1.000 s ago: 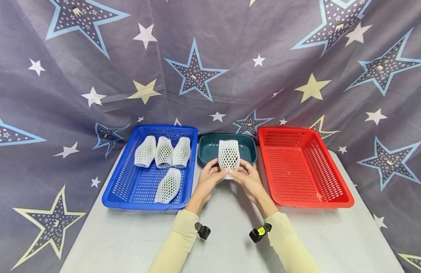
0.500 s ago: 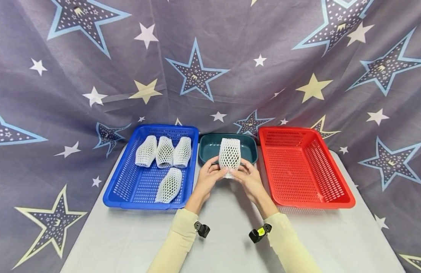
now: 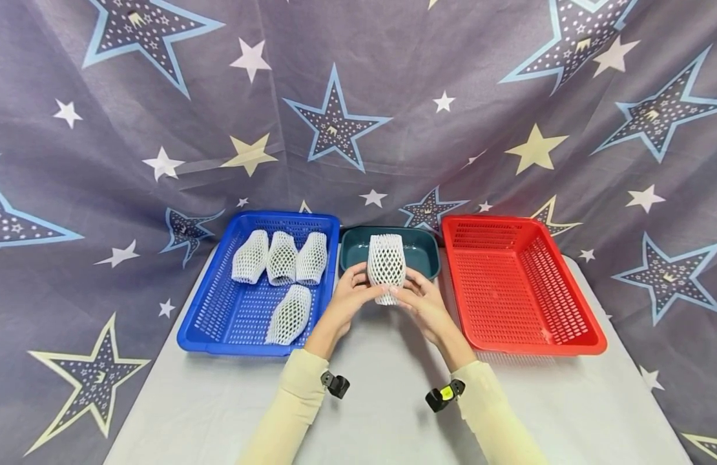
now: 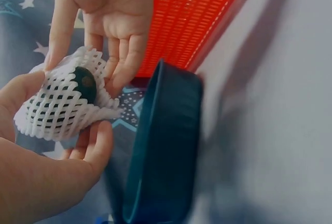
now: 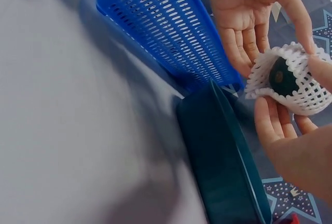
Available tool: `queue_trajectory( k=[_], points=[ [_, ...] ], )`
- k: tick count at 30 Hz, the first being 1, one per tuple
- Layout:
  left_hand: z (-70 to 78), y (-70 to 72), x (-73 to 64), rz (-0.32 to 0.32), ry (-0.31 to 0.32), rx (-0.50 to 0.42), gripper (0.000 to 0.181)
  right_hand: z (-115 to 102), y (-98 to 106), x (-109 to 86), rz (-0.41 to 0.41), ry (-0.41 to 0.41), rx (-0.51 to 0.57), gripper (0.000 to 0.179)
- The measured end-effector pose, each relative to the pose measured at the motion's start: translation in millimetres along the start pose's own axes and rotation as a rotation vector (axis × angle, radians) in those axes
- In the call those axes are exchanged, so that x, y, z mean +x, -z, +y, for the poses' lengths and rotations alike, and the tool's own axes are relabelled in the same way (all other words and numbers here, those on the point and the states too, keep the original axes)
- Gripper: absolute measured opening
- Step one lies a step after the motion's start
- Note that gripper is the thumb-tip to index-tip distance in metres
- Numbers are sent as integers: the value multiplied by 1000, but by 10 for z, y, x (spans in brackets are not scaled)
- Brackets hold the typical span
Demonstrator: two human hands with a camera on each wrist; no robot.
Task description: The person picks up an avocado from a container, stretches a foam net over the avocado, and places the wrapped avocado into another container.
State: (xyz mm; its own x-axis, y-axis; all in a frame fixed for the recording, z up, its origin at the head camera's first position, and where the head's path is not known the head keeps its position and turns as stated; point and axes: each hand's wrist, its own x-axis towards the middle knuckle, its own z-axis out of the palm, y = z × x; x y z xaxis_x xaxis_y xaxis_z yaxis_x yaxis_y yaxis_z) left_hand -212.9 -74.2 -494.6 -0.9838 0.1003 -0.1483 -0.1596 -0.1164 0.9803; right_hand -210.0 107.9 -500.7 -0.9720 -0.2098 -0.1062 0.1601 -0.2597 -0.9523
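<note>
In the head view, a white foam net sleeve (image 3: 386,261) is held up in front of the green bin. A dark green, rounded fruit (image 4: 85,85) with a small brownish spot shows at the sleeve's open end. My left hand (image 3: 345,302) grips the sleeve from the left, thumb on the near side and fingers around the far side. From the right, my right hand (image 3: 426,308) holds the same sleeve, its thumb tip beside the left one. The right wrist view also shows the fruit (image 5: 282,77) inside the net, between both hands.
A blue basket (image 3: 190,329) on the left has several net-sleeved things (image 3: 290,315) in it. Behind the hands stands a dark green bin (image 3: 431,258). To the right is a red basket (image 3: 492,290). A star-patterned cloth (image 3: 358,181) hangs behind the white table (image 3: 387,400).
The sleeved fruit has shifted slightly to the left and stands more upright. My left hand and forearm have moved a little left, the thumb now lying straighter across the sleeve.
</note>
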Motion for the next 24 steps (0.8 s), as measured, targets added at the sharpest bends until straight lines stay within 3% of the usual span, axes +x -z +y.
queue_trajectory(
  k=[9, 19, 24],
  points=[
    [260, 162, 12, -93, 67, 76, 59, -93, -116, 20, -92, 33, -14, 58],
    [519, 358, 31, -78, 108, 101, 71, -172, -391, 127, -100, 28, -121, 58],
    [659, 527, 32, -105, 119, 175, 64, -202, -538, 183, -116, 4, -86, 51]
  ],
)
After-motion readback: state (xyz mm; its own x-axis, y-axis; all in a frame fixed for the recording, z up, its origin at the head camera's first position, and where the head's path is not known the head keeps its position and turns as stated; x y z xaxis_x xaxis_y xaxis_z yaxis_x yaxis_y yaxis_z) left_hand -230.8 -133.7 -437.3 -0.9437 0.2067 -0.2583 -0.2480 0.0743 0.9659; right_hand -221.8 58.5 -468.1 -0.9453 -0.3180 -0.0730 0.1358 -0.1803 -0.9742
